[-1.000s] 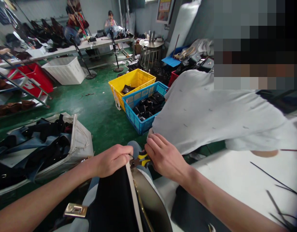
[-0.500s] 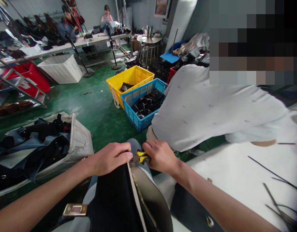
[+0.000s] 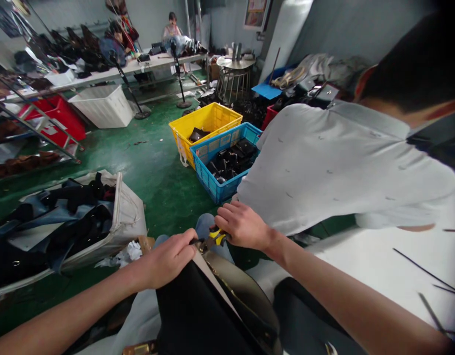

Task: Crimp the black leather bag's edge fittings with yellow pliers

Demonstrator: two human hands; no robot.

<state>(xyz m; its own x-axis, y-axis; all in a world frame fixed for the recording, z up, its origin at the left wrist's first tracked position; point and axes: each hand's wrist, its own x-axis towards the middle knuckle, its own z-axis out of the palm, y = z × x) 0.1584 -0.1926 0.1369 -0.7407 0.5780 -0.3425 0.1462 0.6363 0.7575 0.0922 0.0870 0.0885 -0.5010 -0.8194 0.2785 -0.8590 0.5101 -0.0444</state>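
My left hand [image 3: 168, 260] is closed on the top corner of a black bag [image 3: 197, 315] that rests on my lap. The bag has a pale edge strip and a tan flap beside it. My right hand [image 3: 242, 226] is closed around yellow-handled pliers [image 3: 212, 240], whose tip meets the bag's corner right by my left fingers. A brass clasp shows at the bottom edge under my left forearm.
A person in a light grey shirt [image 3: 341, 162] bends forward close on my right. A blue crate [image 3: 222, 162] and a yellow crate [image 3: 205, 125] of black parts stand on the green floor. A white bin [image 3: 127, 217] of dark material is at left, a white table [image 3: 378, 276] at right.
The view shifted and tilted slightly. My hands stay at the bag's corner; the right hand with the pliers has moved a little up and away, and the bag is tilted more to the right.
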